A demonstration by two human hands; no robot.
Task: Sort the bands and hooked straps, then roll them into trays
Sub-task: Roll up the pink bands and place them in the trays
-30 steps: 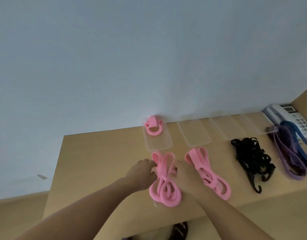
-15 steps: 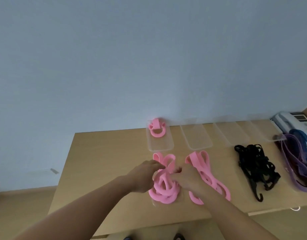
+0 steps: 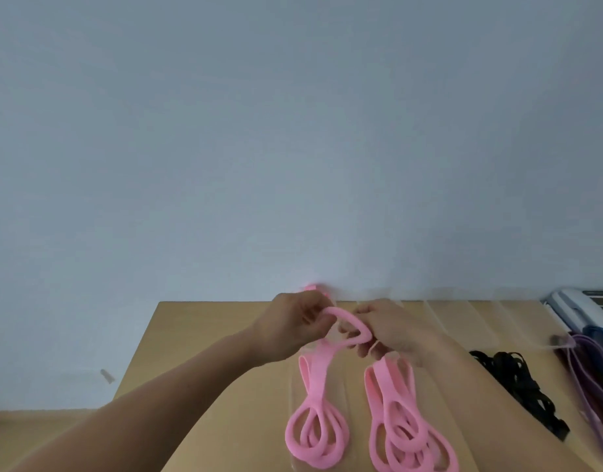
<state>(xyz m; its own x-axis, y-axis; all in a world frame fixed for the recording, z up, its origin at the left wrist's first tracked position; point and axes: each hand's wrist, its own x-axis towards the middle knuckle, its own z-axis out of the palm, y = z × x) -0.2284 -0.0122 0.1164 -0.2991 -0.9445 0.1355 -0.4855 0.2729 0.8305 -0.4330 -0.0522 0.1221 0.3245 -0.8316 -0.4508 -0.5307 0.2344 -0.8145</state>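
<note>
My left hand (image 3: 293, 327) and my right hand (image 3: 395, 330) both grip the far end of a pink band (image 3: 315, 396), lifted above the wooden table (image 3: 204, 342). Its near loops lie on the table in front of me. A second pile of pink bands (image 3: 402, 424) lies just right of it. Clear trays (image 3: 477, 310) stand in a row along the wall, blurred. A bit of a rolled pink band (image 3: 310, 287) shows behind my left hand. Black hooked straps (image 3: 517, 379) lie to the right, with purple bands (image 3: 592, 366) and a blue band (image 3: 601, 335) beyond.
A white desk telephone (image 3: 579, 306) sits at the far right against the wall. The table's left edge runs diagonally toward me, with floor beyond it. The grey wall rises right behind the trays.
Both hands have lifted the far end of the left pink band up and away from me. The camera has tilted upward, so the table sits lower in view.
</note>
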